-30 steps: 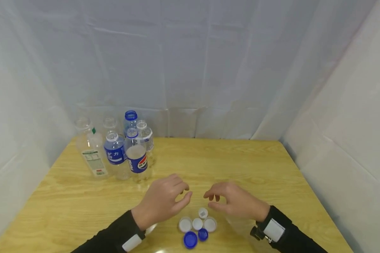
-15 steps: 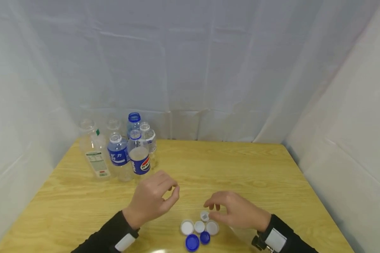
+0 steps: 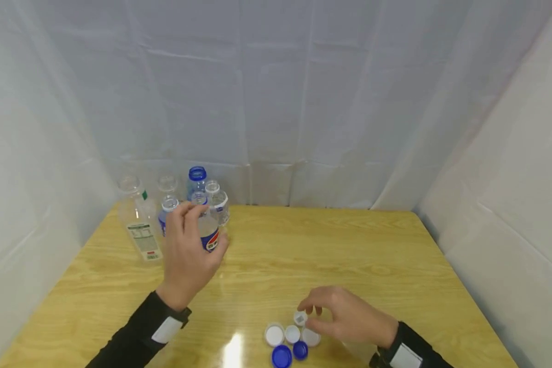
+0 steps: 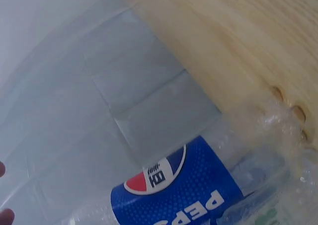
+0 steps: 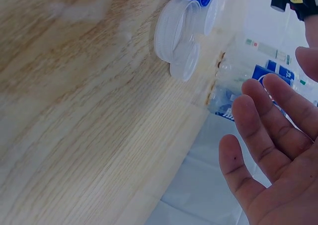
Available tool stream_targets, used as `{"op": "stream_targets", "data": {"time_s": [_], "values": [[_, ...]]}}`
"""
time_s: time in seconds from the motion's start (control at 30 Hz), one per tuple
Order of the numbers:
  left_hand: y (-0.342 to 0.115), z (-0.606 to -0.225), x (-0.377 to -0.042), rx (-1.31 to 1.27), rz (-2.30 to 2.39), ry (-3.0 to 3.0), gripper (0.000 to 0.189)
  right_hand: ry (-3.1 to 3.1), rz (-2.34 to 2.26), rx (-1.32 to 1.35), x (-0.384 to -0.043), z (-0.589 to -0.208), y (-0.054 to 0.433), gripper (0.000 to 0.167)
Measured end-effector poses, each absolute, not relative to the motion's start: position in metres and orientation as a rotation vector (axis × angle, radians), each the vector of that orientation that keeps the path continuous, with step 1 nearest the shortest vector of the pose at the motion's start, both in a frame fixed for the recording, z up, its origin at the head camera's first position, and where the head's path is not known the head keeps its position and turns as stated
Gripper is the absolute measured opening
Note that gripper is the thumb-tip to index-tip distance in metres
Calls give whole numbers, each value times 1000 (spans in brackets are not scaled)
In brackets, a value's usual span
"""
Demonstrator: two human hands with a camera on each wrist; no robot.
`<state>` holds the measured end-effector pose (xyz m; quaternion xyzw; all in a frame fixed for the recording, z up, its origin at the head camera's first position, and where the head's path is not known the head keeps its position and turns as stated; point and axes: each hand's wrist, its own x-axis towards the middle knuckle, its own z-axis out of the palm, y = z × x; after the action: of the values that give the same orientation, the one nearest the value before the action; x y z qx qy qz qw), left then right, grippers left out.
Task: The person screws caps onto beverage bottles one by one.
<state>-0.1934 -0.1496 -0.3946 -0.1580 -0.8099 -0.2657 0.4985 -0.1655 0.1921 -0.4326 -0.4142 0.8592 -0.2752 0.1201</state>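
My left hand [image 3: 188,258] reaches over the Pepsi bottle [image 3: 210,239], fingers spread on its left and thumb on its right. In the left wrist view the blue bottle label [image 4: 174,190] shows plainly, and only two fingertips [image 4: 6,217] appear at the left edge, apart from the label. The right hand [image 3: 351,318] hovers beside the bottle caps with relaxed, bent fingers and nothing between them. Nearest to it lie a small white cap [image 3: 300,319] and a partly covered whitish cap [image 3: 311,337]. In the right wrist view the hand [image 5: 290,178] is loosely spread.
More uncapped bottles stand around the Pepsi one: a large clear bottle [image 3: 142,230], a blue-necked bottle [image 3: 197,175] and a small clear one [image 3: 220,204]. Two blue caps, one large [image 3: 282,356], one small [image 3: 300,350], lie near white caps [image 3: 274,335] on the wooden table [image 3: 326,245].
My left hand has moved from above the caps leftward and forward to the Pepsi bottle, its fingers spreading. The right hand stays by the caps, and the view has shifted slightly.
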Motion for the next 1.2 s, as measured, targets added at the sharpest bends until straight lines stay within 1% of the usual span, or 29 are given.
{"op": "stream_targets", "data": {"time_s": [0.13, 0.3, 0.37, 0.7, 0.93, 1.2], "values": [[-163, -388, -201, -244, -647, -2061, 68, 2508, -807, -1203, -164, -434, 191, 25], [-173, -389, -207, -200, -670, -2168, 77, 2489, -820, -1227, -161, -435, 190, 25], [-175, -391, -207, -189, -675, -2199, 78, 2486, -818, -1246, -160, -435, 190, 25], [-178, -395, -209, -186, -635, -2278, 73, 2476, -844, -1241, -156, -438, 189, 23], [-177, -397, -205, -213, -579, -2295, 68, 2501, -827, -1304, -155, -441, 191, 22], [-178, -396, -200, -214, -587, -2392, 66, 2494, -808, -1242, -158, -442, 190, 25]]}}
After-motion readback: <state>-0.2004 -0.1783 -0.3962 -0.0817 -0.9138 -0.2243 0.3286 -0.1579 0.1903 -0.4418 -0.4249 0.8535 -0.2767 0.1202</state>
